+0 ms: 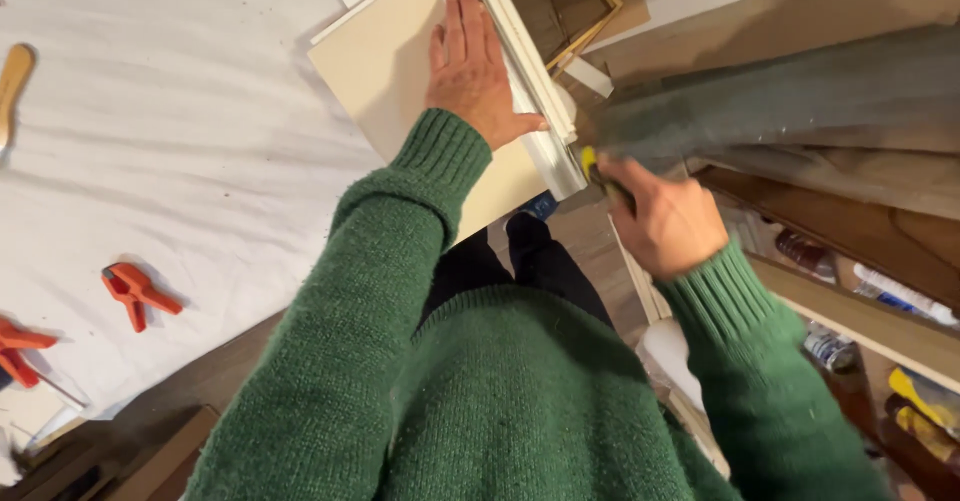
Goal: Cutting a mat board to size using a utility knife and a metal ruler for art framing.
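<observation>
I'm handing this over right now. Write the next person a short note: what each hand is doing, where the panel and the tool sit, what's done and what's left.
Left hand: flat, palm down on the beige panel, fingers along its white moulded frame edge, pressing it onto the white-covered table.
Right hand: shut around a tool with a yellow-and-black handle, at the near end of the frame edge; the tool's working end is blurred, so its kind is unclear.
Nearby: orange spring clamps lie loose on the cloth, unused.
Done: panel laid down and steadied.
Left: work at the frame's end looks under way; its extent cannot be judged.
</observation>
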